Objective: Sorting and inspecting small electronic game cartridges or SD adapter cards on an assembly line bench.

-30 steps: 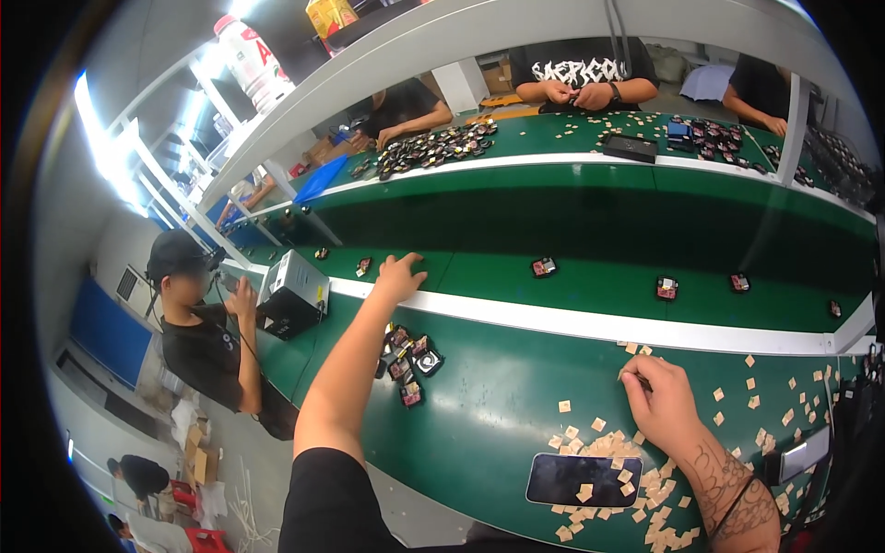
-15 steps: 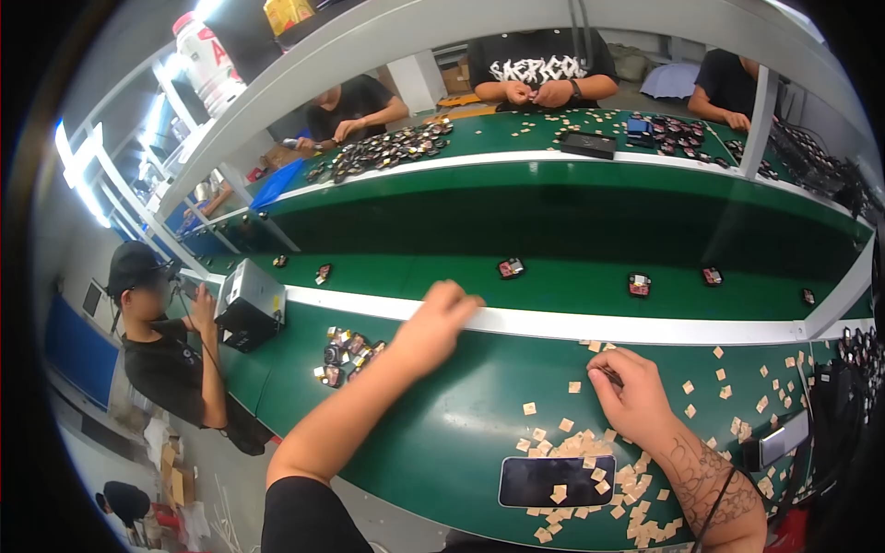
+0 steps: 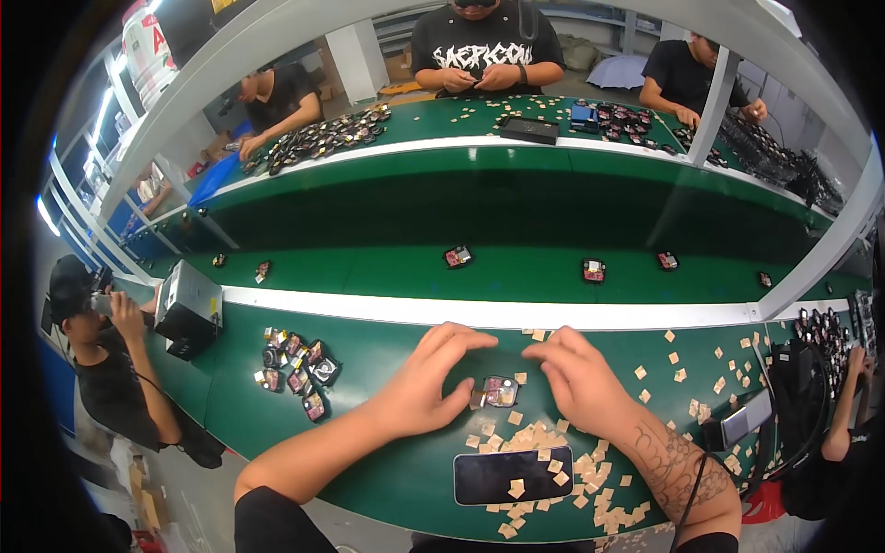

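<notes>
My left hand (image 3: 424, 382) and my right hand (image 3: 581, 378) meet over the green bench top (image 3: 387, 461). Between them sits a small square part (image 3: 498, 393), dark with a pinkish face. The left fingertips pinch its left edge; the right hand hovers close at its right side, fingers curled and apart. Many small tan square pads (image 3: 530, 438) lie scattered around and below the part. A dark phone (image 3: 513, 476) lies flat in front of me with a few pads on its screen.
A cluster of similar small parts (image 3: 295, 364) lies to the left. A grey box (image 3: 187, 306) stands at the belt's left end. The conveyor belt (image 3: 516, 276) carries single parts (image 3: 458, 256). Other people work across the line and at both sides.
My left hand came back from the belt and the left cluster to the bench centre, bringing a small part. My right hand moved in to meet it.
</notes>
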A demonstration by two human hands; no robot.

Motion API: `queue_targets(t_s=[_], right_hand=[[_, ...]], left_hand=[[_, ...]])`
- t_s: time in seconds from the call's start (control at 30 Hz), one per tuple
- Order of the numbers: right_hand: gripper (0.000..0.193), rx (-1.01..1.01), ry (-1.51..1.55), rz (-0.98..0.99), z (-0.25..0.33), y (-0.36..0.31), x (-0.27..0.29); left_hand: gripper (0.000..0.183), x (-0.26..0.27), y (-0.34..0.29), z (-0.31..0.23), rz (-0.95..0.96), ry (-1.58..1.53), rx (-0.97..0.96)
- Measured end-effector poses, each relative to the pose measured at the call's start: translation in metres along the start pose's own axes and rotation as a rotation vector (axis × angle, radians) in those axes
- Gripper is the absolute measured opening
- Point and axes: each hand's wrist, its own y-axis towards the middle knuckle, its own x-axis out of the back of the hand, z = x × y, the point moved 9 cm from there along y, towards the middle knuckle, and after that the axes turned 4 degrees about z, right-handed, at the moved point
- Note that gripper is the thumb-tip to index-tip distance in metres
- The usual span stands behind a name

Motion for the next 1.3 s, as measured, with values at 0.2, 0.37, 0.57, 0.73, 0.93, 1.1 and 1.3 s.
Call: queue_targets(t_s=[0.2,0.37,0.57,0.73,0.93,1.1,1.3], right_hand=[[0.026,0.079,-0.324,0.245,0.027,-0.005,-0.023],[0.024,0.155,-0.546,0.307,0.040,-0.004,-0.034],[0.022,0.142,-0.623,0.361,0.044,-0.005,-0.044],[0.018,0.082,-0.497,0.257,0.031,-0.007,-0.044],[0.020,-0.109,0.032,0.095,-0.002,-0.002,-0.025],[0.030,0.103,-0.163,0.298,0.033,-0.003,-0.041],[0.023,0.149,-0.171,0.173,0.017,0.000,-0.037]], left_hand=[[0.069,-0.043,-0.011,0.008,0.201,0.036,0.073],[0.068,-0.052,-0.014,0.004,0.205,0.024,-0.037],[0.064,-0.040,-0.018,0.003,0.180,-0.054,-0.019],[0.057,-0.048,-0.016,0.011,0.129,-0.008,0.030],[0.053,-0.044,-0.013,0.008,0.073,-0.002,0.030],[0.075,-0.042,-0.020,0.013,0.005,-0.048,0.117],[0.074,-0.037,-0.019,0.011,0.016,-0.044,0.098]])
